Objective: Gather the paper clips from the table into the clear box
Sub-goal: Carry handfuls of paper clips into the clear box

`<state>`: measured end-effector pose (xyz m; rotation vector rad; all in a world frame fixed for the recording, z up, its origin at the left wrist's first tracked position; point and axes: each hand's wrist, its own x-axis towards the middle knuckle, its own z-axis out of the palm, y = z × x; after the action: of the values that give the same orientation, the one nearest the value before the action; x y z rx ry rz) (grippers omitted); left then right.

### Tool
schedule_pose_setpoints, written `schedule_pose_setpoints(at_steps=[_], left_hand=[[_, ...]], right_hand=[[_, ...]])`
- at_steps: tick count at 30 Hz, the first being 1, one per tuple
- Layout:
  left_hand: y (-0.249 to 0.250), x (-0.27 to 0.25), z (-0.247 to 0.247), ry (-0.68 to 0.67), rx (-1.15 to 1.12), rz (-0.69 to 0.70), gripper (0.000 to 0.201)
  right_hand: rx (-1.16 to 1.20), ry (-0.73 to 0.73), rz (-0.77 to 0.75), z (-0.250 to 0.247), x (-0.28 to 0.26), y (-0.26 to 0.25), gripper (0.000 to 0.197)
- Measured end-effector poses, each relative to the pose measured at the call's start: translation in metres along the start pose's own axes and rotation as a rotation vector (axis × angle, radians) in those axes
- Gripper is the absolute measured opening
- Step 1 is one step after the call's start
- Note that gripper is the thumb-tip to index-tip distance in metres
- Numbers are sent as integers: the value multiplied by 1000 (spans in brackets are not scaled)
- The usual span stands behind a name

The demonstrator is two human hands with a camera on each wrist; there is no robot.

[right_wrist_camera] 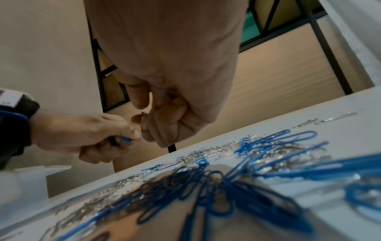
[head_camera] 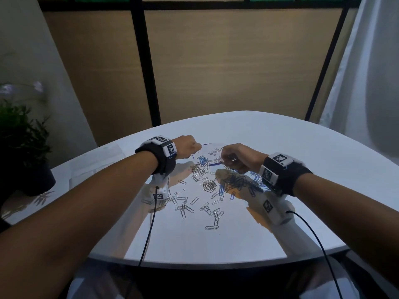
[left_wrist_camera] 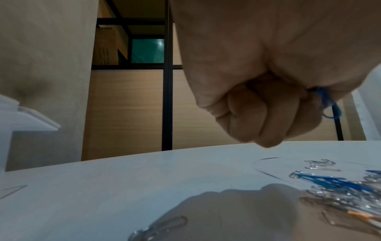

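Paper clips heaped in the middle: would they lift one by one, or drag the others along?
Probably in clumps: the heaped paper clips lie crossed and look interlocked. They look thin and light. On the glossy table they would likely slide when pushed.

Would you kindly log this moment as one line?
left hand: grips blue clip | right hand: pinches clips | paper clips: scattered on table

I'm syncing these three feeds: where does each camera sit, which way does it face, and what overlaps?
Head: worn high, facing forward and down at the glossy white table; both forearms, left hand, right hand.
Left wrist: low under the left hand, looking along its curled fingers pinching a blue paper clip.
Right wrist: low under the right hand, facing left; left hand shows too.
Shared: scattered silver and blue paper clips.
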<state>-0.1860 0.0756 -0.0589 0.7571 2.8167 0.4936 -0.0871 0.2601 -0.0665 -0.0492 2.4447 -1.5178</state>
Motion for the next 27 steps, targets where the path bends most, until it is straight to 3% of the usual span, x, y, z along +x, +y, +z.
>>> schedule_pose_setpoints(at_steps=[3, 5, 8, 10, 15, 21, 27], left_hand=[[-4, 4, 2, -7, 27, 59, 49], [-5, 4, 3, -21, 47, 111, 41], [-3, 4, 5, -39, 39, 137, 27], [-3, 4, 6, -40, 21, 137, 28], [0, 7, 9, -37, 95, 100, 38], [4, 8, 18, -44, 236, 181, 31], [2, 9, 29, -27, 324, 119, 14]], right_hand=[[-48, 27, 5, 3, -3, 0, 42], [-287, 35, -56, 6, -7, 0, 45], [-775, -26, -186, 9, -13, 4, 33], [-898, -91, -228, 12, -17, 6, 26], [-983, -93, -223, 13, -16, 6, 19], [-929, -44, -278, 12, -17, 5, 18], [-859, 91, -327, 5, -21, 4, 11]])
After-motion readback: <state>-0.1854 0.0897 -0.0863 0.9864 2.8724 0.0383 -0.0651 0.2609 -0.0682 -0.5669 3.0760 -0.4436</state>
